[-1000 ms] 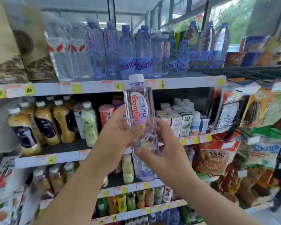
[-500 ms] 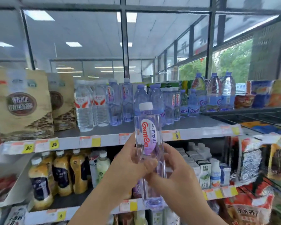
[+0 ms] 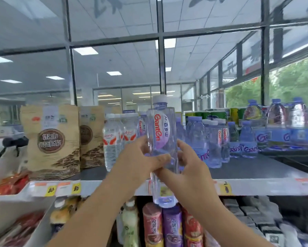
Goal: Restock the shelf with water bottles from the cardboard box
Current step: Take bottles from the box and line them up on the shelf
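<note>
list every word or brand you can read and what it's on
"Ganten": label of the held bottle, red, vertical.
"Ganten": slim bottles on the shelf, right of it.
"Gant", partly cut: blue-labelled bottles further right.
Brown bags, price tags, cups below: too blurred to read.

Both bare forearms rise from the lower edge and converge at centre; the left hand (image 3: 140,158) grips the left side of an upright water bottle (image 3: 161,129), thumb laid across its front, fingers curled behind it; the right hand (image 3: 189,168) clasps the right side, fingers wrapped round the far edge, thumb reaching inward just beneath the left thumb, the two close or touching; both wrists run nearly straight from the forearms, hands level with each other.
</note>
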